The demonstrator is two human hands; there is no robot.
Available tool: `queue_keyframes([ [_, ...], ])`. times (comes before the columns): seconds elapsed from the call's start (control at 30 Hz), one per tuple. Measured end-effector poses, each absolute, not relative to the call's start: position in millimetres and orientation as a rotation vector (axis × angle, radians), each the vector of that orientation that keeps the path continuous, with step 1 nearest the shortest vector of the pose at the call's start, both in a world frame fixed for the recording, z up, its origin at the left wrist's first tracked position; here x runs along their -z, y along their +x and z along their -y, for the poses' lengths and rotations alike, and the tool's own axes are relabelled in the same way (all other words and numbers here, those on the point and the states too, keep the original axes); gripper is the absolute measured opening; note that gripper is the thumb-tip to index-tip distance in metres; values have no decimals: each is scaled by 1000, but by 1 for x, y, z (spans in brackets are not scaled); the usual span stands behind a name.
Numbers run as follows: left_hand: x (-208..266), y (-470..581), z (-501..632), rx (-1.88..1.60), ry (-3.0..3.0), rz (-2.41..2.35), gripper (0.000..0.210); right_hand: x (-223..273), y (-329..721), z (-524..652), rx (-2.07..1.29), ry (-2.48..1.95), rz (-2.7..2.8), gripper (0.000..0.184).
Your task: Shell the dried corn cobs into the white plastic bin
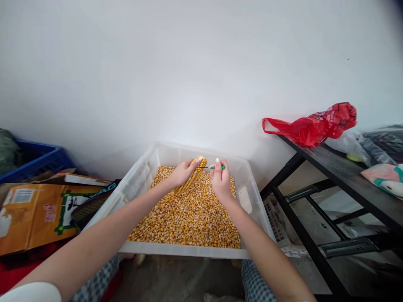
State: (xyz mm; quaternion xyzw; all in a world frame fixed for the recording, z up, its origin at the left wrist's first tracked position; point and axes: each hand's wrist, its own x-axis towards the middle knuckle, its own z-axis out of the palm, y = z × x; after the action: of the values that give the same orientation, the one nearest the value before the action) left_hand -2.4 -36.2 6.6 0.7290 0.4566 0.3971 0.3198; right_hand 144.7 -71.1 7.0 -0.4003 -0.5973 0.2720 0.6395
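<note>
Nearest: checked trousers point(256, 281) on both sides of the floor, below the near edge of a translucent bin point(189, 251). Loose corn kernels point(195, 220) cover the bin floor in a deep layer, reaching the near edge.

Farther in, above the kernels and toward the far edge: left hand point(182, 173) has its fingers wrapped around a corn cob point(190, 180), thumb near the upper end. Cob is tilted, upper end toward the far right corner, lower end close over the kernels; whether it touches them, cannot tell. Visible rows look largely full.

Right hand point(221, 178) has its fingers closed on a green-handled tool point(223, 167), thin shaft pointing left to the cob beside the left thumb. Tip depth: too small to tell.

Step in hand (judgement): working the tool's point against the kernel rows near the cob's upper end. Next move seems to call for a firm left hold and a short, controlled push along a row, shaft clear of the left thumb.

Beyond the right edge: black tabletop point(327, 158) bearing a red plastic bag point(327, 123). Beyond the left edge: orange cardboard box point(40, 218), then blue crate point(40, 161). Farthest: white wall point(201, 75).
</note>
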Motion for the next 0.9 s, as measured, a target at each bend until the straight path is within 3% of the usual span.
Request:
queue_keyframes([
  [0.7,-8,-5,39,-963,1988,-1185,58,-10,152,53,-1057,-950,1001,38],
  [0.9,-3,-6,33,-976,1921,-1224,61,-16,152,61,-904,-899,1093,34],
])
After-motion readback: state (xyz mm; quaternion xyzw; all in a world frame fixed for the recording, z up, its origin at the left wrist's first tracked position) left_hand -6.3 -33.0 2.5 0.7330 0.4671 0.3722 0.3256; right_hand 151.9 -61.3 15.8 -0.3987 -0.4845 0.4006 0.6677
